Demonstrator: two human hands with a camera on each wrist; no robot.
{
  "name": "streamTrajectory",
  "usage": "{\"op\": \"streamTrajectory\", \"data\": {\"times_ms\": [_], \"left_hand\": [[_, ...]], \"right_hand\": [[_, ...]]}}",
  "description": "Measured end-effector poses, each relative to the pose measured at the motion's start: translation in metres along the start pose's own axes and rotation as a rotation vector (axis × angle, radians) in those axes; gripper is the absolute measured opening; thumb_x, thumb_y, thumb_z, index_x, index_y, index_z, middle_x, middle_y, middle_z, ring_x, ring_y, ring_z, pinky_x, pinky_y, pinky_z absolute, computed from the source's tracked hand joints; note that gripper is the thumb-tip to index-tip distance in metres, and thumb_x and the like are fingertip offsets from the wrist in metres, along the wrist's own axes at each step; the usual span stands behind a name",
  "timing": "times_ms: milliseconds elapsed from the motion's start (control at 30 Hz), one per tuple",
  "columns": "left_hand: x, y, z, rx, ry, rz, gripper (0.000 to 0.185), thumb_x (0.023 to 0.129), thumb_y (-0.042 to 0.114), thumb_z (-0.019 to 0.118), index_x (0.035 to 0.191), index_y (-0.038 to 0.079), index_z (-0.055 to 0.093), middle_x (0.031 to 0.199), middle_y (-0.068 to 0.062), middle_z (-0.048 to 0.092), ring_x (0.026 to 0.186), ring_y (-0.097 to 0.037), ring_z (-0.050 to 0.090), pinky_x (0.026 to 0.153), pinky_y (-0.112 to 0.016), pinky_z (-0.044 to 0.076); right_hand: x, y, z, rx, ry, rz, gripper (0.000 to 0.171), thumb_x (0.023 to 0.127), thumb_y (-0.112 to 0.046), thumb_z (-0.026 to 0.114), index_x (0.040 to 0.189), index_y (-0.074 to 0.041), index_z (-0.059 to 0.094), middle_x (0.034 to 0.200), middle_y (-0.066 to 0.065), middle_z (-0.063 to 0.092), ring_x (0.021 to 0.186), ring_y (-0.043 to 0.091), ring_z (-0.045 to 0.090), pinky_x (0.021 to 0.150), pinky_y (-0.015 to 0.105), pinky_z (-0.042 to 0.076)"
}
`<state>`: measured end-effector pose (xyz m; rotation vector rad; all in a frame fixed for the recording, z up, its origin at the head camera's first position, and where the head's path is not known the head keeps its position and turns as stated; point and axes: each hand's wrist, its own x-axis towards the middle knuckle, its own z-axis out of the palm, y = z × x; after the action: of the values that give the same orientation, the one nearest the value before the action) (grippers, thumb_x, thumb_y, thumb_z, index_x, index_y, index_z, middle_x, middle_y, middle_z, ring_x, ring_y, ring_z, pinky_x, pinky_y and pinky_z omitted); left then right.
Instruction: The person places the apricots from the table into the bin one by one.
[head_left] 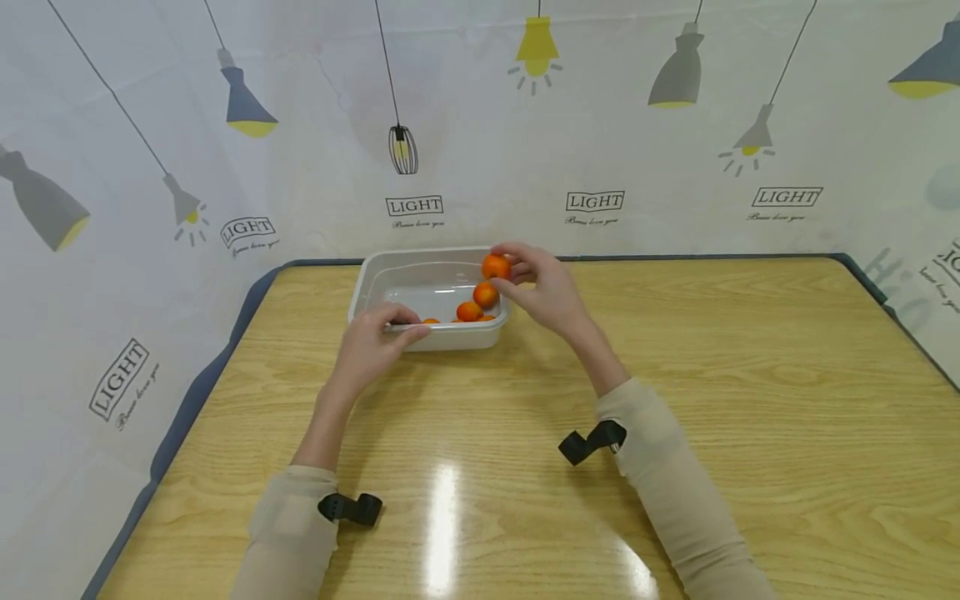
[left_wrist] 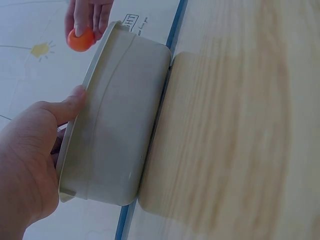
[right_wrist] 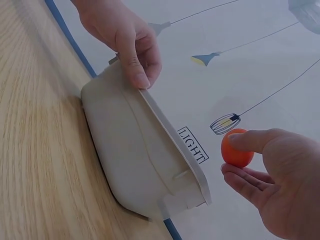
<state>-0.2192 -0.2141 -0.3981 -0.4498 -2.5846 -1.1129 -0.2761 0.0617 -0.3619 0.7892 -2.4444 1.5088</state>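
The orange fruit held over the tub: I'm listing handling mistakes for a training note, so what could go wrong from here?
The right hand only pinches the orange fruit at its fingertips, above the tub rim, so it might slip and roll off across the table. Dropped from there, it could strike the fruits in the tub. The left hand grips just the near rim, so the light tub may shift.
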Motion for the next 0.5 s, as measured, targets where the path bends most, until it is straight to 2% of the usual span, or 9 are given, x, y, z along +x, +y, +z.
{"op": "streamTrajectory", "data": {"times_ms": [500], "left_hand": [[0.000,0.000,0.000,-0.005,-0.007,-0.010,0.016,0.088,0.024,0.081,0.091,0.010,0.074,0.089,-0.002,0.072,0.087,-0.019,0.063,0.086,-0.039,0.050]], "right_hand": [[-0.004,-0.003,0.015,0.027,-0.090,-0.020,0.042,0.091,-0.011,0.077,0.130,-0.005,0.063,0.116,0.012,0.067,0.094,0.026,0.067,0.087,0.039,0.055]]}}
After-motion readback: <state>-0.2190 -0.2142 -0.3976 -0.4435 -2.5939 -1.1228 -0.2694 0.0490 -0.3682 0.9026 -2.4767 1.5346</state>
